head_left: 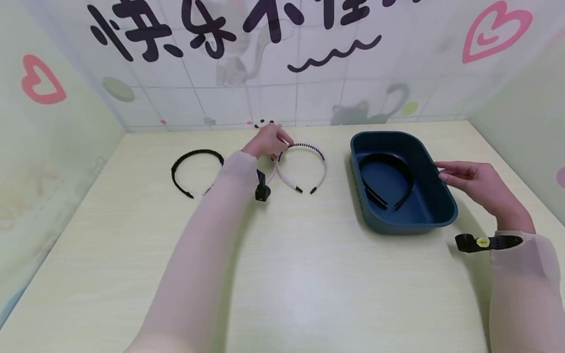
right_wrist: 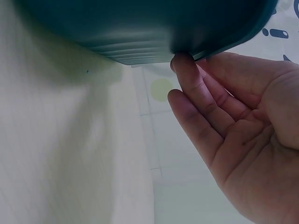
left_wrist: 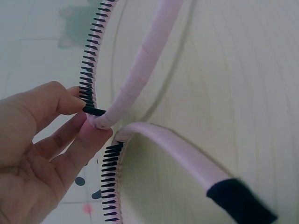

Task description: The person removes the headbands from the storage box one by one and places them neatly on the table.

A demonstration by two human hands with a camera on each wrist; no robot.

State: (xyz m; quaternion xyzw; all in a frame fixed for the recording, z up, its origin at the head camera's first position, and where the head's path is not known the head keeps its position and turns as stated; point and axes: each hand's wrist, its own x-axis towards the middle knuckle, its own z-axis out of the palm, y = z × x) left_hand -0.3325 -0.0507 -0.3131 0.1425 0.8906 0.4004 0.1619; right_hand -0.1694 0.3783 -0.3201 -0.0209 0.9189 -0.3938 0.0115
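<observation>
My left hand [head_left: 270, 139] pinches the upper left part of a pink headband [head_left: 325, 169] lined with black comb teeth. Thumb and fingers meet on its edge in the left wrist view. Right beside it lies a second pink toothed headband [left_wrist: 173, 156], mostly hidden by my left arm in the head view. With my right hand [head_left: 481, 184] I grip the right rim of a dark blue bin [head_left: 408, 229], fingers against its outer wall. Inside the bin rest black headbands [head_left: 410, 171]; their exact number is hard to make out.
A black braided-looking headband [head_left: 194, 153] lies on the pale table [head_left: 309, 274], left of my left arm. Behind the table rises a wall covering [head_left: 273, 98] with black characters and cartoon prints. Side walls [head_left: 529, 127] flank the table.
</observation>
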